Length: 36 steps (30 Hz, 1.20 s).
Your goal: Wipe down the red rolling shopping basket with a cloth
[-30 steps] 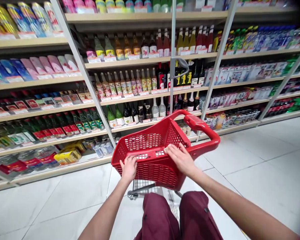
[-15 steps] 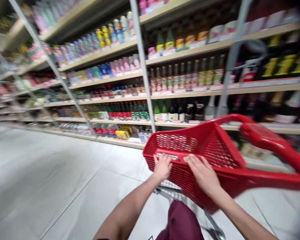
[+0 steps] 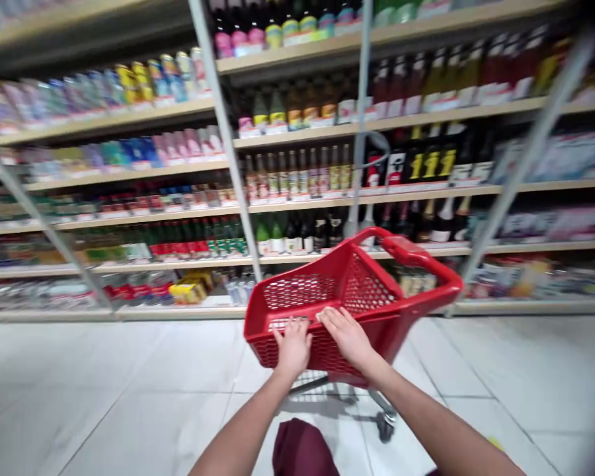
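Note:
A red plastic shopping cart point(image 3: 300, 289) with perforated walls stands sideways in front of me. Over its near rim lie the fingers of my left hand point(image 3: 293, 347), hooked onto the edge towards the cart's front end. My right hand point(image 3: 348, 336) grips the same rim a little farther right, nearer the handle point(image 3: 429, 272). The basket's visible inside shows no goods; its near lower part is hidden by the wall and my hands. A caster wheel point(image 3: 385, 426) shows under the cart.
Beyond the cart runs a long shelf unit point(image 3: 178, 263) with bottles, cans and yellow packs point(image 3: 189, 289). Grey uprights point(image 3: 233, 165) divide it. Pale floor tiles point(image 3: 168, 370) lie to both sides. My knee in dark red trousers point(image 3: 302, 449) is close below the cart.
My view has turned to the right, so the shelves now face me more squarely. The cart appears farther left in view, with its whole handle visible. Both hands stay on its rim.

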Motion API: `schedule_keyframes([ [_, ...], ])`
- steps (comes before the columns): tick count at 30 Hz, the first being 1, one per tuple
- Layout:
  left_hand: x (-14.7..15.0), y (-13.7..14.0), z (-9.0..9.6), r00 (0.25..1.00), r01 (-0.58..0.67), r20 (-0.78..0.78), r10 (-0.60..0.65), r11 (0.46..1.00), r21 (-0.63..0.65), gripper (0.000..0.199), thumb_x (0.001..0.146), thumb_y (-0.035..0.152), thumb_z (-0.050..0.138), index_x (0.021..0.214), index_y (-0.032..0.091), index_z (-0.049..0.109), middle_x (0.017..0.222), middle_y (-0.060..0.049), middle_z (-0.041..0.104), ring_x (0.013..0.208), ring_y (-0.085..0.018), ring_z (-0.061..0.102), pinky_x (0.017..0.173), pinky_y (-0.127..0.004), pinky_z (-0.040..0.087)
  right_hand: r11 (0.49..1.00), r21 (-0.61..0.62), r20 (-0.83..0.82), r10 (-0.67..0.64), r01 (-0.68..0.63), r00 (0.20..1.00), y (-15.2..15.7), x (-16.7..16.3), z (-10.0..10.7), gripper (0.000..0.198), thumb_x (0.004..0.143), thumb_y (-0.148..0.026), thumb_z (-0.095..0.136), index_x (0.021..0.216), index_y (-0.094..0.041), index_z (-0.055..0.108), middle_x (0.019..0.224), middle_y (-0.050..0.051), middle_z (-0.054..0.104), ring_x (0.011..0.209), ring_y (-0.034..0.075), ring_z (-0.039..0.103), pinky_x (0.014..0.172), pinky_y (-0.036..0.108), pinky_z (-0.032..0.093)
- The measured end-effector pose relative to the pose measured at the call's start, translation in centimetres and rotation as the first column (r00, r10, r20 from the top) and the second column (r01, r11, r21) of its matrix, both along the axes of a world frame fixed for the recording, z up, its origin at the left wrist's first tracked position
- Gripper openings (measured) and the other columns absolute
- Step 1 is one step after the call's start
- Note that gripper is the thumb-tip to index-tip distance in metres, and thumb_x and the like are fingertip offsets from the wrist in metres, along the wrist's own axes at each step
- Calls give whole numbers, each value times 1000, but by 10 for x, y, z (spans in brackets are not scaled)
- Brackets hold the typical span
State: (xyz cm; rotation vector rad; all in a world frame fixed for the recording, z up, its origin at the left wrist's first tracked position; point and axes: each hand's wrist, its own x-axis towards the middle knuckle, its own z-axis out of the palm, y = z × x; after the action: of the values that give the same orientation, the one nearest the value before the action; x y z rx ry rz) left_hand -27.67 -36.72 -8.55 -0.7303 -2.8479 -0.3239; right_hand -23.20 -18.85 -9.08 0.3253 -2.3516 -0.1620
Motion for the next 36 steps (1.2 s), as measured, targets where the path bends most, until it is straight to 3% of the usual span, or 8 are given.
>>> schedule_keyframes([
  [6,1,8,1,998,16,-58,-11,996,87,34,86,23,29,111,27,51,127,-4,49,123,-22,35,99,-64,10,958,-86,-52,-278,273,959,53,36,14,45,79,-2,35,119,-15,50,128,11,47,122,21,37,99,44,27],
  [12,7,2,-2,995,81,-64,-72,986,146,31,87,24,30,103,30,55,118,0,57,118,-18,41,102,-56,10,992,-3,29,-128,128,991,32,38,11,44,81,-4,35,120,-19,50,128,8,48,122,19,37,100,41,28],
  [17,-7,-23,-5,986,137,-108,-124,983,124,31,87,25,30,105,29,55,116,0,59,115,-17,44,102,-50,16,948,-105,-175,-314,300,933,80,73,28,42,85,-6,29,120,-16,49,125,11,50,123,22,36,100,45,25],
  [21,-16,-34,5,986,129,-115,-125,991,28,32,86,24,31,106,28,55,123,-2,54,121,-20,37,103,-54,14,963,-110,-220,-265,246,939,67,72,29,42,84,-5,31,120,-17,50,125,10,50,123,19,36,101,41,25],
  [24,-12,-25,15,991,107,-78,-106,994,3,37,86,26,28,117,23,48,137,-6,37,129,-24,25,102,-58,14,975,-88,-204,-220,206,954,67,71,33,42,84,-5,32,120,-19,50,124,7,51,121,19,38,102,41,21],
  [29,-1,4,21,979,201,44,-201,980,2,46,86,35,30,130,20,32,140,-9,31,132,-24,18,103,-58,11,877,-311,-272,-450,365,851,77,68,35,41,84,-7,32,119,-17,51,121,11,53,120,22,39,101,45,20],
  [33,-1,14,25,977,199,83,-197,980,-18,48,85,38,31,128,17,33,139,-10,32,132,-24,17,103,-58,10,949,-149,-146,-299,277,943,62,58,40,41,81,-5,35,114,-18,55,119,7,56,116,19,42,100,40,22],
  [36,2,17,26,976,204,80,-201,979,-27,48,85,37,32,129,17,31,139,-11,31,132,-24,16,103,-58,11,922,-190,-175,-369,336,913,81,66,51,37,82,-7,35,109,-17,57,113,7,59,110,19,47,99,40,23],
])
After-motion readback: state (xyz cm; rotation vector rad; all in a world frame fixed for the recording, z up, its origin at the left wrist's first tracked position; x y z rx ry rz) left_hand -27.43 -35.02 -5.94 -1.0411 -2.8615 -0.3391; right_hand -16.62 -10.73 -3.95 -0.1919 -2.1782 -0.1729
